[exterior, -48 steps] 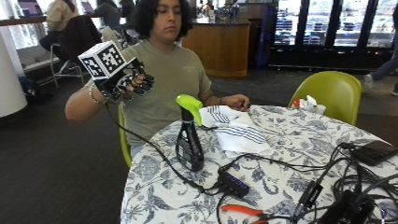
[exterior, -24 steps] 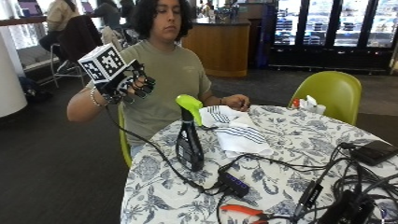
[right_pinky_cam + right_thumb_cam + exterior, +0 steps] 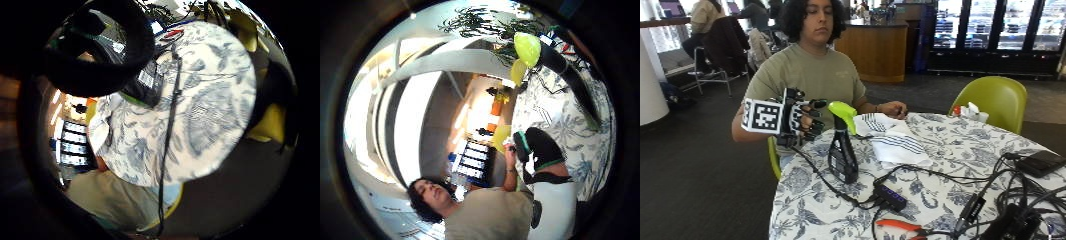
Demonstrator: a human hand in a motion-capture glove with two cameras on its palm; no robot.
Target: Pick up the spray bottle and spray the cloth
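Observation:
A dark spray bottle (image 3: 842, 152) with a lime-green trigger head (image 3: 842, 112) stands upright near the table's front-left edge. My gloved right hand (image 3: 806, 121) hovers just left of the bottle's head with its fingers loosely curled and nothing in them. A white cloth with dark stripes (image 3: 891, 138) lies crumpled behind and right of the bottle. The person's bare left hand (image 3: 893, 108) rests at the cloth's far edge. In the little finger side palm view the dark bottle (image 3: 148, 82) shows on the floral tablecloth (image 3: 210, 105), away from the palm.
A black USB hub (image 3: 890, 197), orange-handled pliers (image 3: 900, 226) and several black cables (image 3: 986, 195) lie on the near and right side of the table. A black device (image 3: 1043, 162) sits at the right edge. A green chair (image 3: 993, 98) stands behind the table.
My gloved hand has come down from shoulder height and moved right, toward the bottle's head. Bottle, cloth and bare hand have stayed put.

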